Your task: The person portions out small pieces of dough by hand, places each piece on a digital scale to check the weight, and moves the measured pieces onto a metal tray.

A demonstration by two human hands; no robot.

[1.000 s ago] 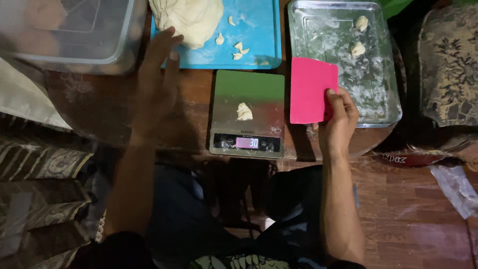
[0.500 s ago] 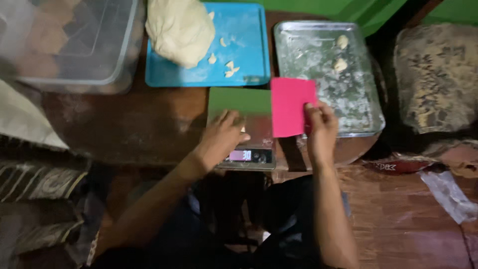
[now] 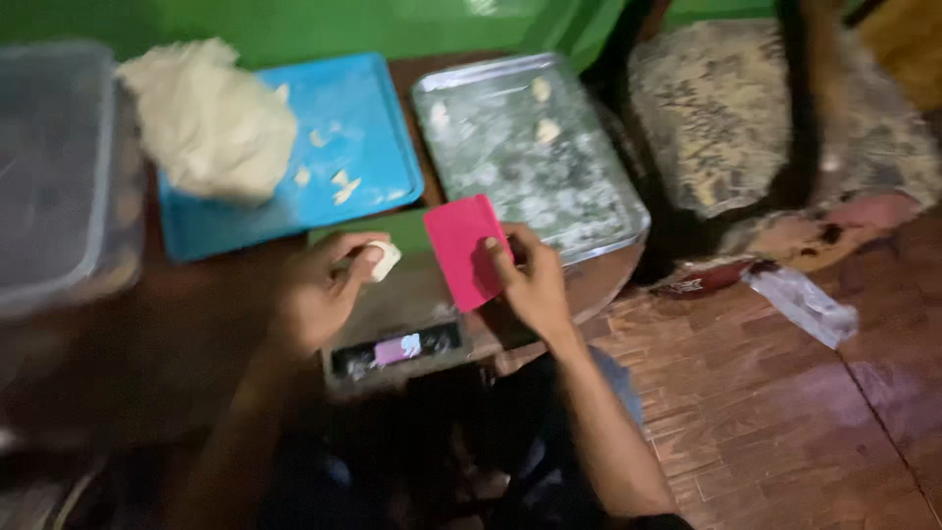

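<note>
- Dough first: the left hand (image 3: 319, 294) pinches 1 small white lump of dough (image 3: 383, 260) between thumb and fingertips, right over the platform of the flat grey digital kitchen scale (image 3: 402, 334) with its lit display at the near edge.
- Right hand (image 3: 535, 285) is closed on the thin pink rectangular plastic scraper (image 3: 466, 250), thumb across its face, blade tilted up above the scale's far right corner.
- Behind them, the big pale mound of dough (image 3: 206, 123) sits on the left part of the blue plastic tray (image 3: 373, 147), a few small scraps scattered beside it.
- To the right, the floured rectangular metal baking tray (image 3: 589, 211) holds 3 small portions near its far edge, well apart from the hands.
- A clear plastic storage tub (image 3: 59, 167) stands at the far left of the dark wooden desk (image 3: 196, 324).
- To handle this lump well, a light pinch looks best: soft dough will likely smear or stretch if squeezed.
- Keeping the scraper and both wrists off the platform should matter, since any touch would probably upset the reading.
- The picture is blurred by motion, so whether the lump is touching the platform or just above it cannot be told.
- The display should stay uncovered by the left forearm.
</note>
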